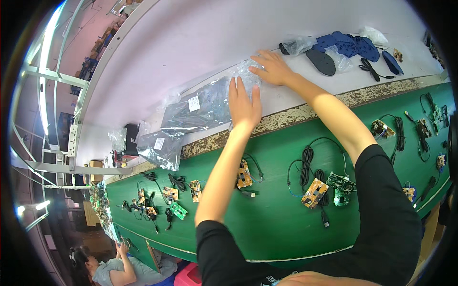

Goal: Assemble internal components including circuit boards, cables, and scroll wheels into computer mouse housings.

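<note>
On the shelf [275, 102], a clear, wrinkled, white-labelled bag [214, 106] lies beside the left hand [245, 107]; right hand [274, 70] farther off, both unclenched.

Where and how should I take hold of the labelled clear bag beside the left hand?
Probably pinch the bag by its near edge, coming from the side of the green table: it lies loose and fairly flat on the shelf, that edge close to the worn front strip.
</note>
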The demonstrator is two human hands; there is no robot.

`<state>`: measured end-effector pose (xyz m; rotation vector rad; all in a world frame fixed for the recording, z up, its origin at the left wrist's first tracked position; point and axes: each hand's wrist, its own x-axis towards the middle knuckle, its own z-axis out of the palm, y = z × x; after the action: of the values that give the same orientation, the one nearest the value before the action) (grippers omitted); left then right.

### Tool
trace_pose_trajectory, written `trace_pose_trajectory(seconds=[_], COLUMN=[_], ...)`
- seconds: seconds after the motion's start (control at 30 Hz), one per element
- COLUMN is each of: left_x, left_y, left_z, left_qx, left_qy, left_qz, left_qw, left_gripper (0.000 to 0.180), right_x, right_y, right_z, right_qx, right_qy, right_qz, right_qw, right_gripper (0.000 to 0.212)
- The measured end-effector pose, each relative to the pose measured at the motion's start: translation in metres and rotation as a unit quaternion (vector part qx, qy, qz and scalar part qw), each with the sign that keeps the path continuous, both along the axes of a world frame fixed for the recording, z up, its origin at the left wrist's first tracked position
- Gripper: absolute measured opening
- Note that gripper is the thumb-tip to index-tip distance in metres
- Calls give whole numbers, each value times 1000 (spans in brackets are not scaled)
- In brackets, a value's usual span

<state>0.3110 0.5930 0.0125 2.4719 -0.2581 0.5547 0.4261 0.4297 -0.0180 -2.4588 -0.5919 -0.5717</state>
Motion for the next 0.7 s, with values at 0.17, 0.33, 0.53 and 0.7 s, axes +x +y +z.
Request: trace_pose_trajectory(seconds=[0.17,0.33,0.53,0.7], left_x=[36,56,72,86], left_y=[-5,-13,-26,-25], left_z=[-16,-9,-14,-19], left_qx=[-41,-92,-262,-323], left_qy=[-42,-21,-26,-17], left_qz=[105,119,151,199], left_qw=[993,988,953,925], left_gripper=[58,51,48,48], right_x=[-2,-12,-11,-12], right_y=[25,48,70,78], right_z=[0,8,6,9], right_qx=[65,222,442,579], right_qy=[62,143,216,326], right_qz=[115,107,81,77], right_qw=[989,958,867,743], right_gripper=[48,42,40,34])
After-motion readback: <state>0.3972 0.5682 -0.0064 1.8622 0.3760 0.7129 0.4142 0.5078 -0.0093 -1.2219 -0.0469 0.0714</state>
